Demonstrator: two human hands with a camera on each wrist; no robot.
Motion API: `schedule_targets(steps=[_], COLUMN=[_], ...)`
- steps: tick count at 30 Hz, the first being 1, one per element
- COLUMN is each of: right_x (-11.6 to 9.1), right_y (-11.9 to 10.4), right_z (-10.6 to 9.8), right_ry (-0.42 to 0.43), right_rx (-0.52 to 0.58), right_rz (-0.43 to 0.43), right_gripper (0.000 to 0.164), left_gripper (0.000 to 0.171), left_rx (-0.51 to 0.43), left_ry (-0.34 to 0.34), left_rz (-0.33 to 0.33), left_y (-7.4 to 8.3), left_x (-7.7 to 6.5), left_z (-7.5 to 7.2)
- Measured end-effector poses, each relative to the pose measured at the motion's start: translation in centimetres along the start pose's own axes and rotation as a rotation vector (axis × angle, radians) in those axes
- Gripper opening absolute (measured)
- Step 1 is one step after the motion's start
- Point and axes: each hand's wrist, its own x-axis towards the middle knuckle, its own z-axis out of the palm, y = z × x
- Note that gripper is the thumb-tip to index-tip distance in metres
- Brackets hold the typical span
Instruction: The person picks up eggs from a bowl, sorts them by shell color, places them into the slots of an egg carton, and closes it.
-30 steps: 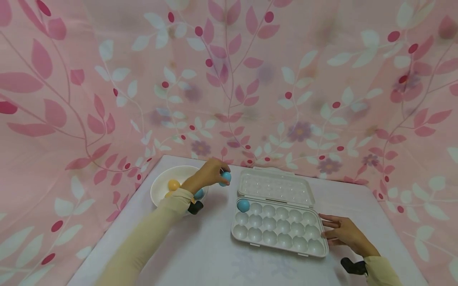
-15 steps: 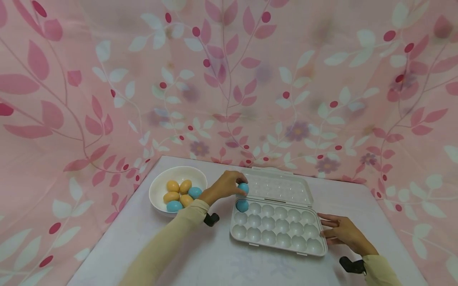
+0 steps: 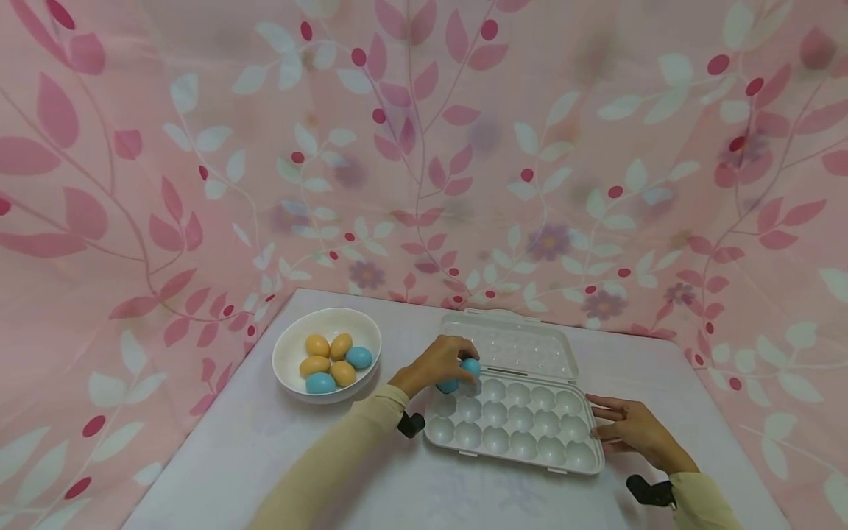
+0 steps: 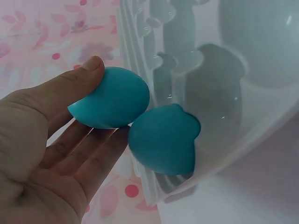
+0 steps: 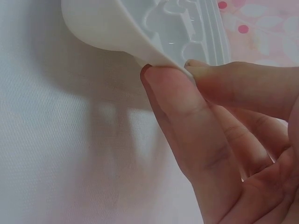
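My left hand (image 3: 439,362) pinches a blue egg (image 3: 471,367) between thumb and fingers, over the back row of a white egg carton (image 3: 509,458). Another blue egg (image 4: 163,140) sits in the carton's back left corner cup, partly covered by the hand in the head view. In the left wrist view the two eggs are side by side and look to be touching. At the carton's right end, my right hand (image 3: 639,434) pinches the rim with thumb and finger, as the right wrist view shows. The carton's lid (image 3: 530,352) lies folded back behind it.
A white bowl (image 3: 289,346) stands on the left of the table, holding several yellow eggs (image 3: 314,366) and two blue eggs (image 3: 321,383). The table has a white cloth (image 3: 377,486). A pink floral curtain (image 3: 424,147) rises behind and at the sides.
My left hand has carried the blue egg rightward from beside the bowl to above the carton's back row. My right hand has stayed on the carton's right end.
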Motion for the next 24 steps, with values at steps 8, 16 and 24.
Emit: schedule_targets(steps=[8, 16, 24], right_x=[-0.3, -0.3, -0.1], right_y=[-0.4, -0.5, -0.2], right_z=[0.1, 0.1, 0.0], right_ry=[0.009, 0.015, 0.013], right_rx=[0.005, 0.003, 0.003], right_rz=[0.012, 0.011, 0.012], right_gripper=[0.079, 0.079, 0.079], left_gripper=[0.033, 0.034, 0.033], left_rx=[0.028, 0.099, 0.235], left_ry=[-0.029, -0.088, -0.131], left_rz=[0.001, 0.010, 0.059], left_y=[-0.1, -0.1, -0.2], left_x=[0.1, 0.3, 0.5], left_z=[1.0, 1.6, 2.1])
